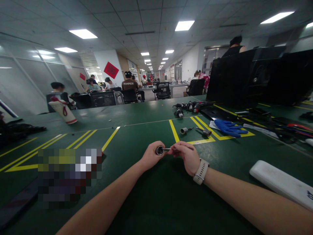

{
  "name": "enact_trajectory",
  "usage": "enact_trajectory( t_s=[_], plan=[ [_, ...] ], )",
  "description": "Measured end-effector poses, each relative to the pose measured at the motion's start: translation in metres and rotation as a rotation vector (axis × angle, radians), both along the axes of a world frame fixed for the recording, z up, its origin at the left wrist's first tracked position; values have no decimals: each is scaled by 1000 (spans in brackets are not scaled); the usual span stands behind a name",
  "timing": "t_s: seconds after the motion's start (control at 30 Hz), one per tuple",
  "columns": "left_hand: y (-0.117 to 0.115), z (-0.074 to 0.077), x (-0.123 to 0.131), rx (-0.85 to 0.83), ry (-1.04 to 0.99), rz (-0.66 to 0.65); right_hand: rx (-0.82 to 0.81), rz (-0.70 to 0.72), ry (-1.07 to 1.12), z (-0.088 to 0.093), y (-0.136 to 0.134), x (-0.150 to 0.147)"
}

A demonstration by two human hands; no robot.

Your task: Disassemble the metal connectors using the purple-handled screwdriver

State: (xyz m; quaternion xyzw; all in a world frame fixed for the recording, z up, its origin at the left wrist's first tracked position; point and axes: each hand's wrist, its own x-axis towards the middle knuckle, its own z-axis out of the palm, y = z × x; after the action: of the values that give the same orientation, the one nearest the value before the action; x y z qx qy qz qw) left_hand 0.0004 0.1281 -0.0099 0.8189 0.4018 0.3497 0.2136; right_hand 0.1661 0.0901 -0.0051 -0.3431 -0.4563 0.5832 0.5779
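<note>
A round, dark metal cup with a silvery rim point(159, 150) is grasped in the left hand point(151, 156), just left of the right hand point(188, 157). By the right hand's fingertips, a thin, straight silver metal rod point(167, 149) is pinched, its far end directed at the cup's mouth; whether the rim is touched cannot be told. Beyond the right hand, two grey metal cup-shaped bits point(206, 133) are seen on the green tabletop point(137, 127).

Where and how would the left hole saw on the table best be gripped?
On the hole saw, likely the stem, pinched from the right: it is slim and juts right and slightly away, while the wider head sits at the left.
</note>
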Motion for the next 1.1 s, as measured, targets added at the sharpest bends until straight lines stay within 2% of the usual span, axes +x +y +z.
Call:
enact_trajectory(
  t_s=[0.23, 0.47, 0.7, 1.1],
  plan=[
    [0, 0, 0, 27, 23, 53, 108, -72, -140, 5, -6, -1],
    [-1, 1, 0, 14, 14, 34, 191, -3, -193, 7, -9, 0],
    [-1, 0, 1, 5, -44, 23, 200, -41, -181, 5, -7, 1],
    [-2, 3, 1, -13, -64, 16, 203, 51, -181, 3, -8, 1]
  ],
)
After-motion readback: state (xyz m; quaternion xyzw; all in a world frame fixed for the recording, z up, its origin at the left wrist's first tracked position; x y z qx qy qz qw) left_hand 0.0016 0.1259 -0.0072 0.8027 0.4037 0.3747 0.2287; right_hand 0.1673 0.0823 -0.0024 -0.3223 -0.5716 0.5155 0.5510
